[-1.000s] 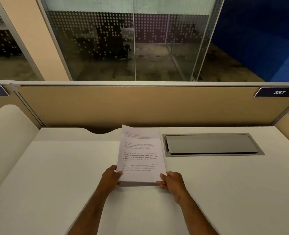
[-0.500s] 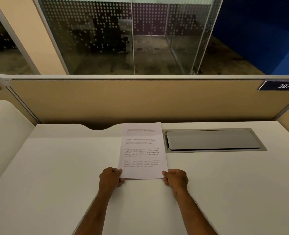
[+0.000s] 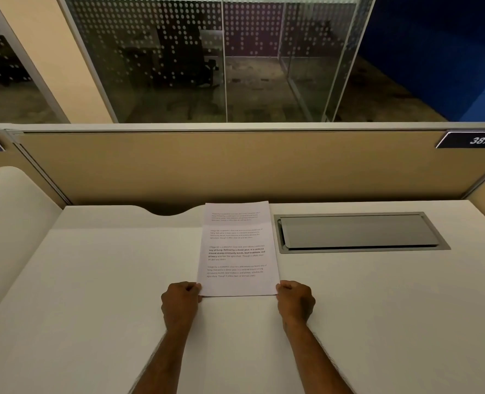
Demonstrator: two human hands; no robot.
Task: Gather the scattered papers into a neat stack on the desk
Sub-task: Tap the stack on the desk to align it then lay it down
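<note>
A stack of white printed papers [image 3: 237,248] lies flat on the white desk [image 3: 93,294], its edges lined up and its long side pointing away from me. My left hand [image 3: 180,304] pinches the stack's near left corner. At the near right corner my right hand [image 3: 295,302] grips the same stack. Both hands rest on the desk with fingers curled.
A grey metal cable hatch [image 3: 358,233] is set into the desk just right of the papers. A tan partition [image 3: 235,166] with a label 387 [image 3: 478,140] bounds the desk's far edge; a curved cut-out [image 3: 170,210] sits left of the stack.
The stack was held tilted above the desk; it has come down and now lies flat. Both hands stayed on its near corners.
</note>
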